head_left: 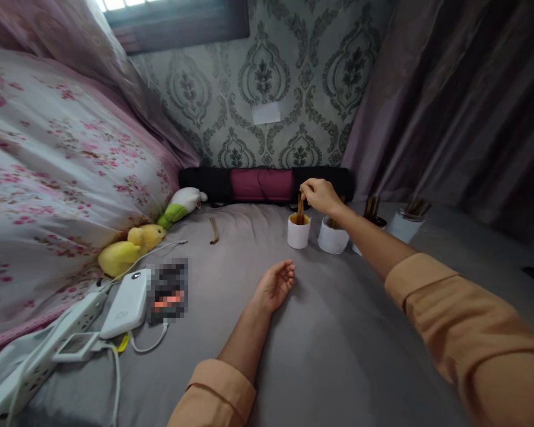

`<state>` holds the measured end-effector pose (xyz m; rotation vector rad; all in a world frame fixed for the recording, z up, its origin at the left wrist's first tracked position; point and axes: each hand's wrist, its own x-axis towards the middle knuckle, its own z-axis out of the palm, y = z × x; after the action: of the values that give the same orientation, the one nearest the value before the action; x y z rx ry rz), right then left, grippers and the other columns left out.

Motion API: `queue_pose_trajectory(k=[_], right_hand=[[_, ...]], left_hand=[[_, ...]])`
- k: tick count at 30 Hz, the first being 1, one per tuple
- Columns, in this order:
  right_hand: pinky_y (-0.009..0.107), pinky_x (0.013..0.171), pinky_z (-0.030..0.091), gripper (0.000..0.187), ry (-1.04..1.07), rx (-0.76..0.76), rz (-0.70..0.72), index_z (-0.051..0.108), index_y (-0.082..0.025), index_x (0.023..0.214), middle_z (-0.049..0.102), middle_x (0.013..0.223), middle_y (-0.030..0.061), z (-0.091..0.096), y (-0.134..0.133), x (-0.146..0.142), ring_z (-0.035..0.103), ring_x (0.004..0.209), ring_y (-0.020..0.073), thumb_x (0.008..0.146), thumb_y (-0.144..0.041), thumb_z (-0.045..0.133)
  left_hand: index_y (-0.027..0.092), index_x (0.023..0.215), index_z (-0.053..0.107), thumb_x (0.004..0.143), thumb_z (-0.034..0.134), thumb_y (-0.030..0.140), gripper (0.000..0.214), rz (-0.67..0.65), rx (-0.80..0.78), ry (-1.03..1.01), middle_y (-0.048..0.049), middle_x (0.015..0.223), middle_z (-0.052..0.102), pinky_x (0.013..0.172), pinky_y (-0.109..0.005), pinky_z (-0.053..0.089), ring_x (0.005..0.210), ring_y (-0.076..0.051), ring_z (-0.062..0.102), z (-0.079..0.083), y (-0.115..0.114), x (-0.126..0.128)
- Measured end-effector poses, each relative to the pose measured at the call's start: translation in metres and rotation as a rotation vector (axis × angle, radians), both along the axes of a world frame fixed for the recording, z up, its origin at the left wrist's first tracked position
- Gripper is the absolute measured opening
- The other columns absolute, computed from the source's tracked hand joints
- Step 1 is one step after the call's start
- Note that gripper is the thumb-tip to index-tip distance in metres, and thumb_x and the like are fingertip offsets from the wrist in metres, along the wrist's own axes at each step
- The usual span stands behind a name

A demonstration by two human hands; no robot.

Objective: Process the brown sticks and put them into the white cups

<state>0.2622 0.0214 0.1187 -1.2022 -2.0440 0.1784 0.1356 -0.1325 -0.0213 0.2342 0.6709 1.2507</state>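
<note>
My right hand (320,196) reaches forward and pinches the tops of thin brown sticks (300,210) that stand in a white cup (298,231) with a yellow inside. My left hand (276,284) rests palm up on the grey bedsheet (320,344), fingers loosely curled, holding nothing. A second white cup (333,236) stands right of the first, under my right wrist. Two more cups (404,224) with sticks stand further right. A few loose sticks (214,230) lie on the sheet to the left.
A floral quilt (57,166) is piled at the left. Yellow (127,249) and green-white (182,204) plush toys lie beside it. A white power bank (127,302), power strip (48,341) and cables sit at lower left. A black and maroon bolster (262,185) lies against the wall.
</note>
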Motion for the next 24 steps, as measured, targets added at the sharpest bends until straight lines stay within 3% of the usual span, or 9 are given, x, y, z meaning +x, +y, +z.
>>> queue_pose_trajectory(k=[11, 17, 24], right_hand=[[0.021, 0.067, 0.041, 0.026, -0.138, -0.124, -0.024, 0.066, -0.018, 0.082, 0.068, 0.081, 0.0047, -0.009, 0.008, -0.015, 0.06, 0.077, 0.0145, 0.082, -0.028, 0.042], [0.022, 0.064, 0.041, 0.026, -0.116, -0.125, -0.019, 0.066, -0.019, 0.083, 0.068, 0.075, 0.0038, -0.018, 0.015, -0.015, 0.061, 0.071, 0.0138, 0.082, -0.029, 0.042], [0.024, 0.066, 0.041, 0.027, -0.132, -0.124, -0.097, 0.068, -0.024, 0.087, 0.068, 0.077, 0.0027, -0.014, 0.011, -0.014, 0.06, 0.079, 0.017, 0.08, -0.035, 0.044]], left_hand=[[0.008, 0.08, 0.057, 0.077, 0.049, 0.012, 0.009, 0.003, -0.002, -0.003, -0.0054, 0.066, 0.058, 0.05, -0.017, 0.039, 0.054, -0.007, 0.051, 0.001, 0.0, 0.001], [0.008, 0.082, 0.056, 0.078, 0.048, 0.012, 0.01, 0.0, -0.012, 0.0, -0.0052, 0.066, 0.057, 0.049, -0.017, 0.039, 0.053, -0.007, 0.05, 0.0, 0.0, 0.0], [0.008, 0.081, 0.057, 0.078, 0.049, 0.013, 0.01, 0.005, -0.008, 0.005, -0.0054, 0.067, 0.057, 0.051, -0.018, 0.039, 0.054, -0.007, 0.05, 0.001, 0.0, 0.0]])
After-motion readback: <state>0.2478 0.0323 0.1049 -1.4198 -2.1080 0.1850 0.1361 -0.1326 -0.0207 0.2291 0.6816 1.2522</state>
